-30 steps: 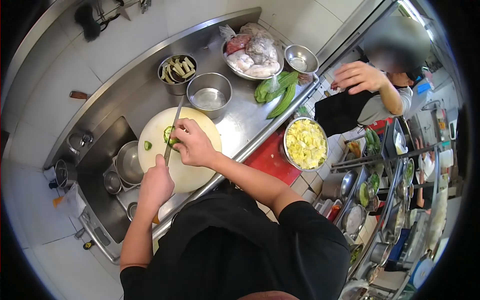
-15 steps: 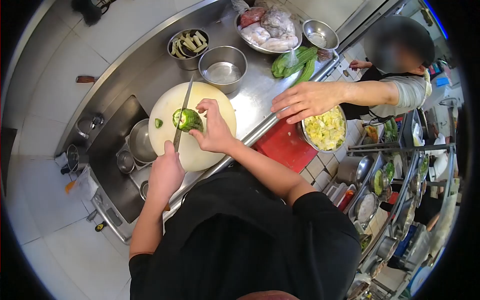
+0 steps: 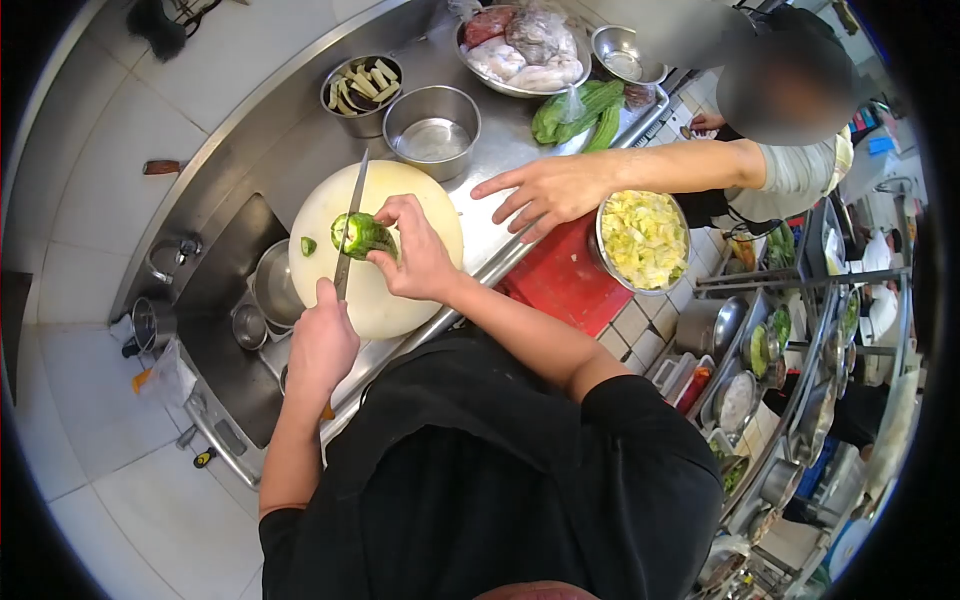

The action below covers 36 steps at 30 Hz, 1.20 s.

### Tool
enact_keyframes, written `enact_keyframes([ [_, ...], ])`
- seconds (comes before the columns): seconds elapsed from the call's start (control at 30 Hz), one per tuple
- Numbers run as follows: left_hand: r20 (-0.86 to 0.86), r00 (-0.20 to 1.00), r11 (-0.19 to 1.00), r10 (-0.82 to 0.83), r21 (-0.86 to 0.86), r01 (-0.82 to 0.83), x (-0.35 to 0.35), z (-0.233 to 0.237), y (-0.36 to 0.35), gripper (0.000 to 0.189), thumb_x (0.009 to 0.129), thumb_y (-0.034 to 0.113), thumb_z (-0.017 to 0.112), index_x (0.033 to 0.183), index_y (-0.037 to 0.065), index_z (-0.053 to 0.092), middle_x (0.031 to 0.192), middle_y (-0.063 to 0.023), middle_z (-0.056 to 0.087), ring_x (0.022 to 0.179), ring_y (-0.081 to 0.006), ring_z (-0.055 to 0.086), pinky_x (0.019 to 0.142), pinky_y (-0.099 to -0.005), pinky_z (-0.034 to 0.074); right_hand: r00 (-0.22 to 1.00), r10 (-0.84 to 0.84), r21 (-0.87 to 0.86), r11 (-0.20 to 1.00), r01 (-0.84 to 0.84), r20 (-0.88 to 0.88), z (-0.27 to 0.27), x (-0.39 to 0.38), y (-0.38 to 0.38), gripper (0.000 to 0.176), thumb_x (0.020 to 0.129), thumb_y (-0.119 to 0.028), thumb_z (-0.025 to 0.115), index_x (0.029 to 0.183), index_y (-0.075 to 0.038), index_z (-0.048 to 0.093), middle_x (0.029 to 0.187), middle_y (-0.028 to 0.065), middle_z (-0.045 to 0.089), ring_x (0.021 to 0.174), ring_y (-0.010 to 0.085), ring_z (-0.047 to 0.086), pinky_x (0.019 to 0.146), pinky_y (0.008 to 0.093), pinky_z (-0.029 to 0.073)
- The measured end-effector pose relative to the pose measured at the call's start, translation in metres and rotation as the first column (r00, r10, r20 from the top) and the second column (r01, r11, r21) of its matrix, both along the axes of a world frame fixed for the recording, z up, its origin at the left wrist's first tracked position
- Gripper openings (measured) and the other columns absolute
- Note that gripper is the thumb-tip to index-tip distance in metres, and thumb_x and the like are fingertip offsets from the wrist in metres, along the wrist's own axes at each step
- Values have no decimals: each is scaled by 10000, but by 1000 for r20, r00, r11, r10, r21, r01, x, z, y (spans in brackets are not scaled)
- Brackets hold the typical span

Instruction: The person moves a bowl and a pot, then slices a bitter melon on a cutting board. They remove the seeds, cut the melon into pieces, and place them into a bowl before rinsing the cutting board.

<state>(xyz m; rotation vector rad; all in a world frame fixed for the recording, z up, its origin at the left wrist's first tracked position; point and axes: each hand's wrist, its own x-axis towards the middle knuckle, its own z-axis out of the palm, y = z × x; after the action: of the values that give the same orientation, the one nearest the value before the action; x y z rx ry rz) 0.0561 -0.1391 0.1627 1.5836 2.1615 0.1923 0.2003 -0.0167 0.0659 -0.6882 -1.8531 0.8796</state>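
My left hand (image 3: 323,342) is closed around the handle of a long kitchen knife (image 3: 353,219). The blade lies across the pale cut end of a bumpy green vegetable (image 3: 368,238). Fingers and thumb of my right hand (image 3: 420,253) grip this vegetable from the other side, over the round white cutting board (image 3: 425,300). A small green cut piece (image 3: 308,245) lies on the board, left of the blade. Just beyond the board stands a round steel pot (image 3: 432,136) with nothing in it.
A co-worker's open hand (image 3: 550,194) reaches over the counter edge from the right, beside a bowl of chopped pale-green leaves (image 3: 645,240). Behind are a pot of eggplant strips (image 3: 361,92), bagged meat in a bowl (image 3: 525,55) and long green gourds (image 3: 578,112). A sink (image 3: 220,300) lies left.
The co-worker's hand has moved left over the counter, fingers more spread. The knife still crosses the vegetable's cut end, and my right fingers have closed further over it. The view has shifted slightly.
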Motion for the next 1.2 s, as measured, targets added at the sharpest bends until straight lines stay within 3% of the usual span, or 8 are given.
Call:
enact_keyframes([
  [0.67, -27, 998, 996, 58, -71, -59, 10, 6, 3, 219, 1022, 131, 510, 1167, -16, 436, 839, -357, 660, 854, -546, 649, 742, -636, 481, 994, -92, -66, 994, 88, -66, -20, 22, 3, 430, 783, 40, 691, 1163, -39, 506, 1085, 166, 524, 932, 306, 568, 851, 382, 482],
  [0.83, -68, 997, 1000, 27, -2, -27, 10, -2, 0, 202, 1022, 107, 495, 1166, -23, 442, 834, -358, 657, 836, -550, 646, 722, -633, 474, 987, -111, -40, 993, 107, -118, -5, 24, 6, 365, 797, 27, 676, 1127, -36, 531, 1068, 163, 544, 925, 314, 565, 835, 390, 486],
  [1.2, -64, 997, 999, 31, -29, -32, 11, -4, 0, 252, 1032, 104, 478, 1231, -45, 437, 838, -347, 663, 838, -543, 645, 722, -624, 473, 989, -47, -34, 999, 42, -143, 2, 15, 8, 324, 814, 13, 674, 1107, -22, 542, 1052, 174, 553, 903, 338, 588, 806, 404, 493],
])
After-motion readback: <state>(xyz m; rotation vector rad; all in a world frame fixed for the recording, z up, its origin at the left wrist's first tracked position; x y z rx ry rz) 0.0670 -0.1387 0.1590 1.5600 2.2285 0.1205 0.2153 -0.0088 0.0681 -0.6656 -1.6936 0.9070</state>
